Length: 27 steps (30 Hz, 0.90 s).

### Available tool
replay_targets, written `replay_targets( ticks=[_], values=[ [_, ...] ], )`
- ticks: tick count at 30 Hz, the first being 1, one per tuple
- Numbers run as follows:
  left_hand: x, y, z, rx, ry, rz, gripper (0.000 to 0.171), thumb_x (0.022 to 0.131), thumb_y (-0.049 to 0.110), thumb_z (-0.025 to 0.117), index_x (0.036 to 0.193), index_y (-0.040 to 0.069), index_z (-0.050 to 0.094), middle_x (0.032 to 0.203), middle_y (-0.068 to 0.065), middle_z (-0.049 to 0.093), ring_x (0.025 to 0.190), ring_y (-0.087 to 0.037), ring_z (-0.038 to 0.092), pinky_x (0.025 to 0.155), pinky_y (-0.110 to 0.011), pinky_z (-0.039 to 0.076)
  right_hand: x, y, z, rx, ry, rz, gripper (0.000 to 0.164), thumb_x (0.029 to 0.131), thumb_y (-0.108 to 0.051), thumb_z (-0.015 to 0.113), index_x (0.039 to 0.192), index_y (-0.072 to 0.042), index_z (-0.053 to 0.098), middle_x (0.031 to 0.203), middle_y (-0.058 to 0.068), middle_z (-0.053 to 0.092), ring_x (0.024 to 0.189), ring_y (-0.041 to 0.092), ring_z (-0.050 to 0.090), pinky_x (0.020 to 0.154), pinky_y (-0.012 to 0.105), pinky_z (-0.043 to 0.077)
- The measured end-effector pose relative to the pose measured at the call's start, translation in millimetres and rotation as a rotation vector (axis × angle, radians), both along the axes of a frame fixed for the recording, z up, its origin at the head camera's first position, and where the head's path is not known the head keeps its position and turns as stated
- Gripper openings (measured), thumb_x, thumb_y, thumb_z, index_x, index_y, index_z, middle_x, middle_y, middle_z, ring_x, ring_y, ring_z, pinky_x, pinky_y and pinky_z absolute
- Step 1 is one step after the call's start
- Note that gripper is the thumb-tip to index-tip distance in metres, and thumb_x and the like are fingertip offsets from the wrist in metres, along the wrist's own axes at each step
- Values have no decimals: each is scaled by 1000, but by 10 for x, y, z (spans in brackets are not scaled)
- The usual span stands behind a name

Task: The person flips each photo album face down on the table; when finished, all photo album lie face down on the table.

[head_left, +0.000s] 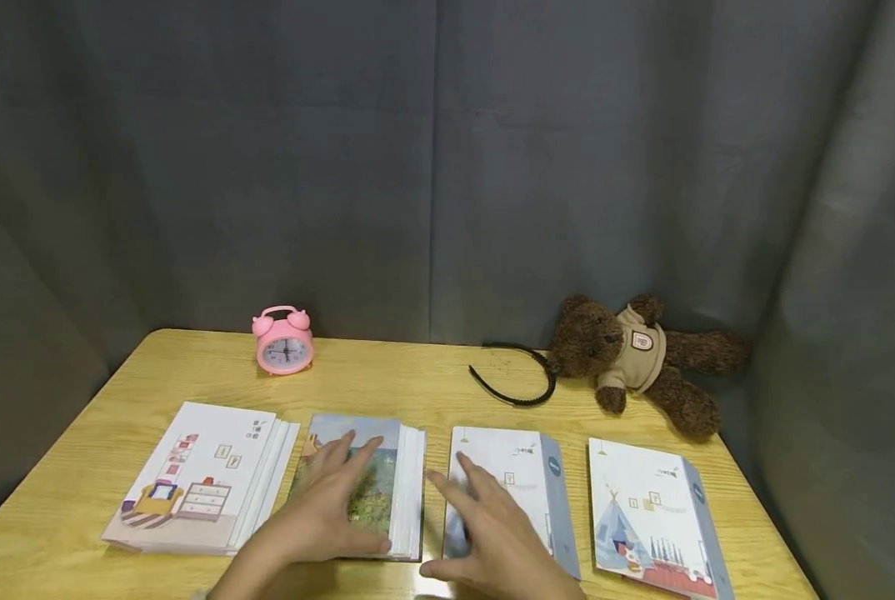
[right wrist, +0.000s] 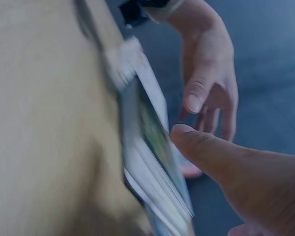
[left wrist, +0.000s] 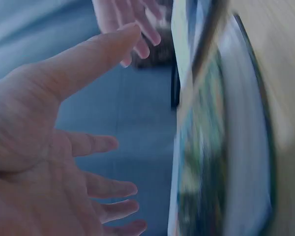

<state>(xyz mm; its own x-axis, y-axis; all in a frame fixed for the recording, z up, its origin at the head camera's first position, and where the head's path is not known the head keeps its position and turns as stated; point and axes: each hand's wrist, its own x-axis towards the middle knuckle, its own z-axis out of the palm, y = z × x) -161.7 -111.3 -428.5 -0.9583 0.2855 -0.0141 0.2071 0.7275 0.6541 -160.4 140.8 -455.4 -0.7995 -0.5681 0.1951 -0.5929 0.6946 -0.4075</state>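
Note:
My left hand (head_left: 323, 508) is spread over a photo album with a painted landscape cover (head_left: 378, 487). In the left wrist view its fingers (left wrist: 110, 189) stand extended, with a gap between them and the album's cover. To the right, my right hand (head_left: 496, 533) hovers with fingers apart over the left part of a white album with a blue-grey spine (head_left: 522, 454). Both hands hold nothing. The right wrist view is blurred; there the right thumb (right wrist: 211, 152) points toward the left hand, above the albums.
A white album with an armchair drawing (head_left: 207, 458) lies at the left, and another with a tent drawing (head_left: 635, 500) at the right. Behind them on the wooden table (head_left: 387, 375) are a pink alarm clock (head_left: 284, 343), a black headband (head_left: 526, 402) and a brown teddy bear (head_left: 590, 337).

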Motion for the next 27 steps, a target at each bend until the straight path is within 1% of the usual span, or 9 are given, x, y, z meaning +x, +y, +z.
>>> replay_targets(
  ticks=[4, 7, 9, 11, 13, 17, 19, 24, 27],
  values=[
    [102, -342, -59, -42, -15, 123, 128, 50, 48, 97, 156, 13, 34, 157, -33, 17, 142, -54, 12, 98, -80, 20, -44, -368, -57, 69, 1, 87, 97, 73, -66, 76, 153, -25, 40, 157, 26, 27, 136, 44, 38, 96, 60, 45],
    [138, -462, -145, -72, -33, 211, 137, 47, 53, 97, 156, 6, 29, 153, -39, 19, 138, -58, 18, 95, -77, 29, -79, -548, -100, 80, -14, 101, 100, 72, -67, 77, 154, -27, 38, 158, 26, 23, 138, 45, 34, 96, 61, 44],
    [163, -512, -213, -55, -55, 250, 142, 47, 56, 96, 155, -1, 23, 151, -41, 21, 135, -61, 21, 94, -76, 33, -105, -630, -140, 79, -47, 110, 100, 71, -67, 77, 154, -28, 38, 159, 25, 21, 140, 45, 31, 96, 63, 44],
    [180, -550, -272, -18, -100, 264, 147, 47, 55, 96, 154, -8, 17, 151, -42, 21, 134, -63, 22, 93, -74, 35, -123, -706, -183, 88, -79, 117, 100, 71, -68, 76, 155, -29, 38, 160, 24, 19, 141, 46, 29, 97, 63, 43],
    [187, -564, -313, 9, -146, 261, 150, 46, 52, 97, 152, -13, 13, 149, -43, 24, 132, -63, 27, 93, -72, 37, -133, -752, -216, 97, -113, 116, 98, 72, -67, 76, 155, -32, 36, 161, 23, 18, 142, 45, 29, 92, 63, 46],
    [174, -553, -370, -15, -211, 273, 148, 46, 39, 101, 149, -19, 11, 141, -46, 34, 126, -61, 38, 92, -67, 42, -133, -806, -246, 114, -115, 91, 90, 79, -59, 77, 155, -36, 34, 161, 23, 19, 141, 43, 32, 80, 58, 53],
    [170, -552, -397, -37, -213, 288, 143, 47, 32, 101, 149, -19, 15, 139, -45, 37, 124, -59, 40, 91, -67, 43, -127, -823, -255, 123, -102, 79, 85, 81, -54, 77, 154, -36, 36, 160, 23, 21, 140, 41, 34, 76, 55, 55],
    [144, -543, -442, -49, -182, 312, 132, 49, 25, 101, 149, -15, 24, 137, -41, 42, 124, -58, 42, 91, -67, 43, -116, -838, -258, 150, -76, 56, 80, 80, -52, 79, 151, -34, 44, 159, 23, 24, 139, 40, 36, 75, 52, 57],
    [131, -539, -444, -50, -148, 326, 127, 49, 24, 101, 148, -14, 29, 132, -37, 50, 117, -54, 50, 90, -64, 45, -129, -830, -254, 155, -65, 49, 80, 80, -52, 79, 150, -33, 46, 158, 24, 25, 139, 39, 37, 78, 52, 56]
  ],
)
